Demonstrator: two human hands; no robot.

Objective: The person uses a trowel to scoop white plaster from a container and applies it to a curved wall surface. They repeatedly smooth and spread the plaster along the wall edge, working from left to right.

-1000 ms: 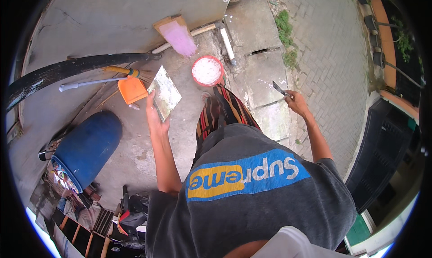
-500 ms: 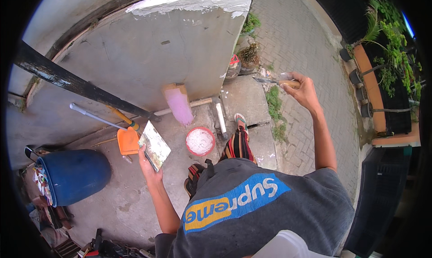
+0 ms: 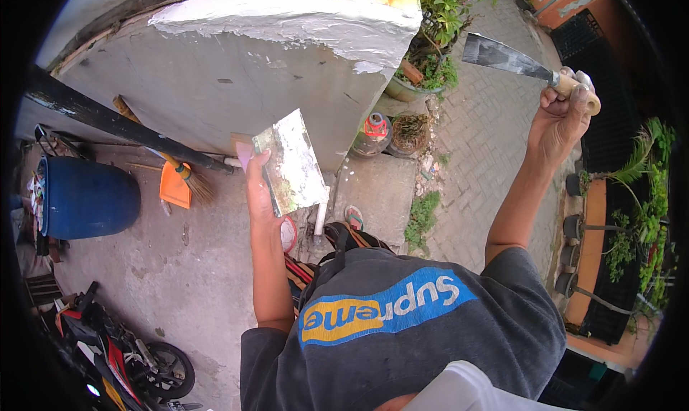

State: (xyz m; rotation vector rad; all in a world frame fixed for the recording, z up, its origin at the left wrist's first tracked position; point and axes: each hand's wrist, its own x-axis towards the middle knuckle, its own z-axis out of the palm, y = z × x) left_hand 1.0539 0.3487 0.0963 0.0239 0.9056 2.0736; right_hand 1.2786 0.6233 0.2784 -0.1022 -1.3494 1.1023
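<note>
My left hand (image 3: 260,189) is raised in front of me and grips a flat metal plate (image 3: 293,160) smeared with pale putty. My right hand (image 3: 563,113) is lifted high at the right and is closed on the wooden handle of a putty knife (image 3: 502,58), whose wide steel blade points left toward the grey wall pillar (image 3: 265,74). White filler covers the pillar's top edge. A red tub (image 3: 288,233) of white paste stands on the ground below, mostly hidden behind my left arm.
A blue barrel (image 3: 90,199) stands at the left beside an orange dustpan (image 3: 174,186) and a broom (image 3: 188,176). A black bar (image 3: 115,123) slants across the wall. A motorbike (image 3: 122,353) is parked at lower left. Potted plants (image 3: 423,70) and brick paving (image 3: 474,167) lie to the right.
Both hands have risen, the right one with the putty knife going up toward the pillar's top. The view has tilted up, so the tub and barrel sit lower.
</note>
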